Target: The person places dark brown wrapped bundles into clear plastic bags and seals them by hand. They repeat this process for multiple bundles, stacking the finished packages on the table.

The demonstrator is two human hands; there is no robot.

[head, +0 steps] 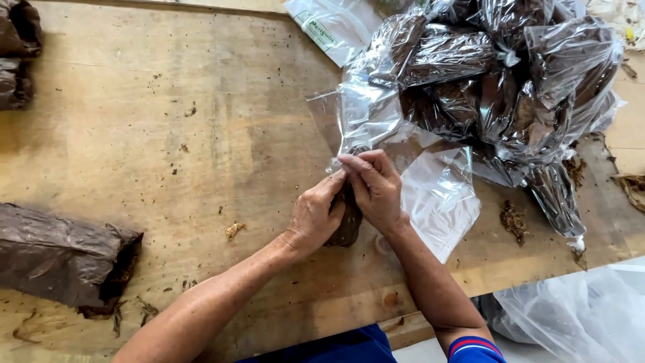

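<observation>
My left hand (pixel 317 214) and my right hand (pixel 376 187) meet near the middle of a worn wooden table (pixel 201 121). Together they pinch a small dark brown wad of dried leaf (pixel 348 223), which is mostly hidden between my palms. My fingertips also touch the lower edge of a clear plastic bag (pixel 366 117) that lies just beyond them. A second clear empty bag (pixel 440 198) lies flat under and to the right of my right wrist.
A heap of clear bags stuffed with dark leaf (pixel 504 81) fills the upper right. A dark leaf bundle (pixel 60 259) lies at the left edge, another (pixel 17 54) in the top left corner. Leaf crumbs (pixel 514 220) are scattered about. Loose plastic (pixel 578 316) hangs at bottom right.
</observation>
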